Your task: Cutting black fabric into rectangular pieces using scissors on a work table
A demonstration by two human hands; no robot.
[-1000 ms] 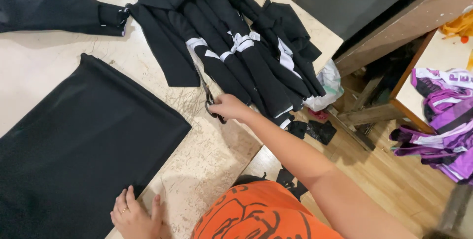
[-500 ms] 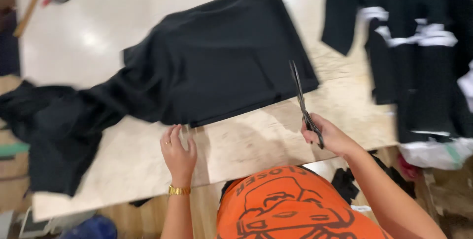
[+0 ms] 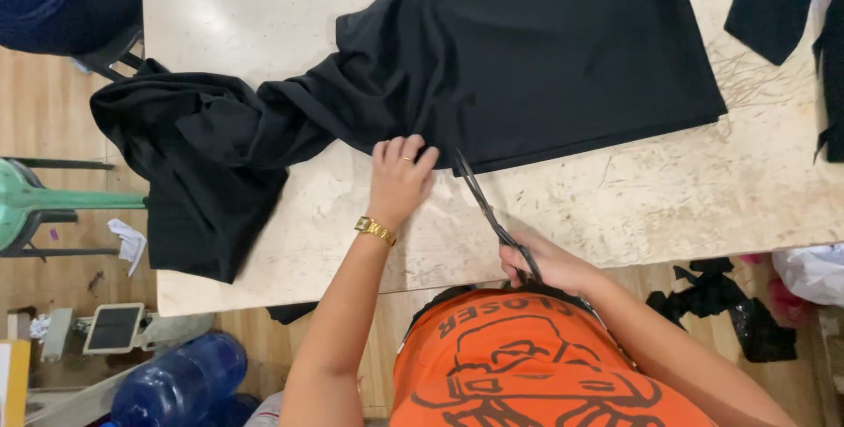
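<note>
- Our left hand (image 3: 400,179) presses flat on the near edge of the black fabric (image 3: 492,66) spread over the cutting table (image 3: 668,198).
- Our right hand (image 3: 543,264) grips long scissors (image 3: 492,211), blades at that edge.
- The cloth looks soft and limp; we judge pinning it beside the blades best.

The left hand (image 3: 400,176) presses flat on the near edge of the black fabric (image 3: 527,58) spread over the pale table (image 3: 668,198). Just right of that hand, the right hand (image 3: 541,262) grips long scissors (image 3: 492,211), their tips touching the fabric's edge.
</note>
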